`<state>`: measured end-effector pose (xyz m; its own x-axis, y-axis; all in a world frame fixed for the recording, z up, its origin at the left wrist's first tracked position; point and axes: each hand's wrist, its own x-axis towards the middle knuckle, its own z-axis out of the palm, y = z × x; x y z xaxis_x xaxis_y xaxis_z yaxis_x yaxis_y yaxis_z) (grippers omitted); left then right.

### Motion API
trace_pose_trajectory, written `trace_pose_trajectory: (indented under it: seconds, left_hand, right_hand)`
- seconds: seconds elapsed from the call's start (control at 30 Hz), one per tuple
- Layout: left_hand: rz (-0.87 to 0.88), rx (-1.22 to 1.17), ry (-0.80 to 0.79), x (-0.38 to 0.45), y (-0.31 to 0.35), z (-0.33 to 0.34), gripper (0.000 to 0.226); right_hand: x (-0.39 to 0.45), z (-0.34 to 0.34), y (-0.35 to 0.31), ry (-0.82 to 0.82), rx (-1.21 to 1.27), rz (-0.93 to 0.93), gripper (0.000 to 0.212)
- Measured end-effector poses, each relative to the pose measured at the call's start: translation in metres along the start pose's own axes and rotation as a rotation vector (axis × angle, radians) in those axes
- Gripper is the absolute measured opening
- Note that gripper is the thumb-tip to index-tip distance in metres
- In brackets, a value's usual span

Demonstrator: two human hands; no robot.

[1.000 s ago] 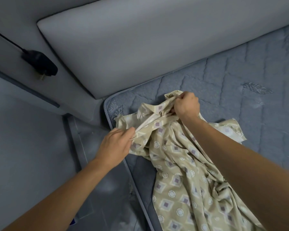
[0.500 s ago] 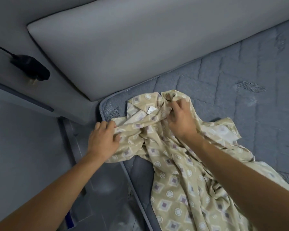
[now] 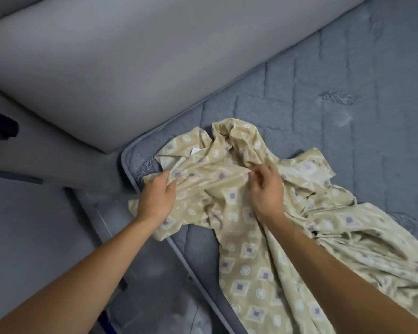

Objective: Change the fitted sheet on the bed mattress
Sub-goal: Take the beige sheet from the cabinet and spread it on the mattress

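Observation:
A beige fitted sheet (image 3: pixel 258 266) printed with squares and circles lies bunched over the near left corner of a bare blue-grey quilted mattress (image 3: pixel 323 97). My left hand (image 3: pixel 156 197) grips a fold of the sheet at the mattress corner, fingers curled into the cloth. My right hand (image 3: pixel 267 189) pinches a raised ridge of the sheet between thumb and fingertips, just right of the left hand. The rest of the sheet trails toward the lower right across the mattress.
A grey padded headboard (image 3: pixel 135 63) runs along the far side of the mattress. A dark plug (image 3: pixel 0 127) shows at the left edge. Grey floor (image 3: pixel 29 225) lies left of the bed, below the mattress edge (image 3: pixel 191 268).
Both hands have shifted along the sheet and come closer together near the mattress corner. The sheet has spread wider over the corner, and the view has moved left and nearer.

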<state>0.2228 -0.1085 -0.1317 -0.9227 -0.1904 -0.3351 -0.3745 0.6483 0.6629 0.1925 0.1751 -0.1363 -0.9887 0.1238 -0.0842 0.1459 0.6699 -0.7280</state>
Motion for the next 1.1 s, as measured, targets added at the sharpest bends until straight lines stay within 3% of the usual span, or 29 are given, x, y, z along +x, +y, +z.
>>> trace_pose_trajectory:
  seconds: [0.07, 0.17, 0.33, 0.4, 0.47, 0.63, 0.73, 0.83, 0.87, 0.97, 1.03, 1.1]
  left_hand:
    - [0.019, -0.111, 0.015, -0.002, 0.004, -0.005, 0.042]
    - [-0.031, -0.149, -0.056, -0.001, 0.025, -0.011, 0.056]
    - [-0.149, -0.289, -0.480, -0.012, 0.041, -0.022, 0.049]
    - [-0.143, -0.315, -0.561, -0.022, 0.038, -0.025, 0.047]
    - [-0.142, -0.336, -0.572, -0.037, 0.032, -0.025, 0.047]
    - [-0.103, -0.320, -0.384, -0.088, 0.006, -0.037, 0.040]
    - [-0.123, -0.340, -0.416, -0.101, 0.008, -0.045, 0.047]
    - [-0.215, -0.474, -0.413, -0.090, 0.022, -0.041, 0.011]
    - [-0.297, -0.507, -0.417, -0.083, 0.029, -0.038, 0.024]
    - [-0.506, -0.539, -0.405, -0.035, 0.015, -0.009, 0.101]
    - [-0.564, -0.547, -0.426, -0.007, 0.001, 0.009, 0.115]
    - [-0.573, -0.523, -0.420, -0.004, 0.025, 0.005, 0.105]
  right_hand:
    - [0.005, -0.012, -0.007, 0.101, 0.008, 0.141, 0.017]
    - [0.003, -0.019, -0.015, 0.082, -0.085, 0.133, 0.020]
    - [-0.022, -0.014, -0.021, 0.010, -0.119, 0.022, 0.016]
    - [-0.045, -0.010, -0.020, 0.012, -0.121, -0.009, 0.015]
    - [-0.073, -0.008, -0.019, -0.001, -0.121, 0.005, 0.015]
    - [-0.143, -0.014, -0.026, -0.092, -0.113, 0.143, 0.018]
    - [-0.154, -0.023, -0.029, -0.150, -0.152, 0.199, 0.017]
    - [-0.141, -0.027, -0.027, -0.218, -0.220, 0.213, 0.012]
    - [-0.134, -0.028, -0.025, -0.203, -0.224, 0.202, 0.010]
    - [-0.111, -0.026, -0.019, -0.135, -0.221, 0.123, 0.015]
    - [-0.090, -0.022, -0.018, -0.146, -0.260, 0.079, 0.024]
    - [-0.064, -0.016, -0.022, -0.118, -0.311, 0.010, 0.027]
